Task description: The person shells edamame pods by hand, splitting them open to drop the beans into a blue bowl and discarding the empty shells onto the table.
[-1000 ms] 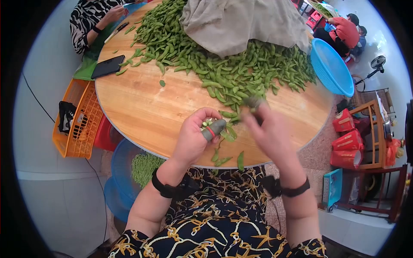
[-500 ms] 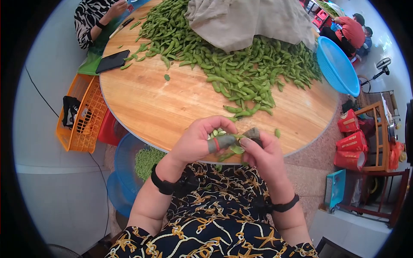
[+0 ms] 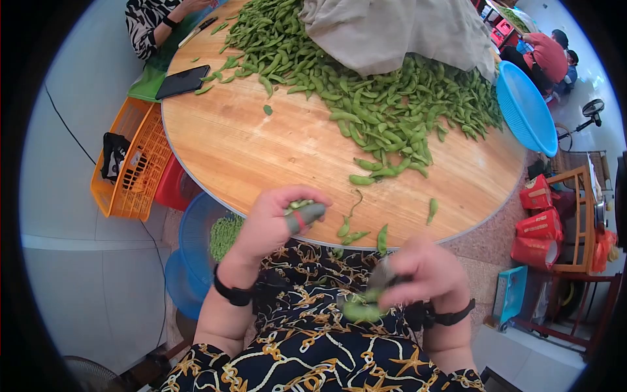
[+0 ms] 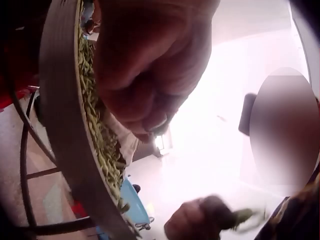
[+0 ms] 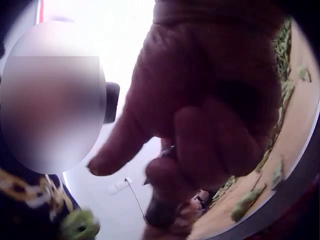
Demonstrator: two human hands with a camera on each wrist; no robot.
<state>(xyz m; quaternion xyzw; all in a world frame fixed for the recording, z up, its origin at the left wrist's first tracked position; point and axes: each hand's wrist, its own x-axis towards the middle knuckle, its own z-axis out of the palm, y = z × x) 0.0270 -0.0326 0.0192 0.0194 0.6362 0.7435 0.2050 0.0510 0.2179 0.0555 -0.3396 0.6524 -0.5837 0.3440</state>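
Note:
Shelled beans [image 3: 298, 205] lie in the curled left hand [image 3: 264, 225], whose thumb has a grey cover [image 3: 305, 218] with a red band. The right hand [image 3: 428, 274], blurred, is above the lap at the table's front edge, with a dark cover on one digit. Just beyond its fingers, blurred green pods [image 3: 362, 311] are over the patterned clothing. In the right wrist view the right hand [image 5: 205, 100] has its thumb held away from its bent fingers, and a green pod [image 5: 80, 225] is apart from them. A few pods [image 3: 382, 239] lie between the hands on the table.
A heap of pods [image 3: 392, 124] with a grey cloth [image 3: 392, 32] covers the table's far side. A phone [image 3: 183, 82] lies at left, a blue basket [image 3: 526, 108] at right. Below left stand an orange crate [image 3: 134, 163] and a blue basin [image 3: 196, 228] of shelled beans.
The hands came together at a pod, then parted. The right hand moved back and down over the lap, with pods now away from its fingers; the left moved left with its beans.

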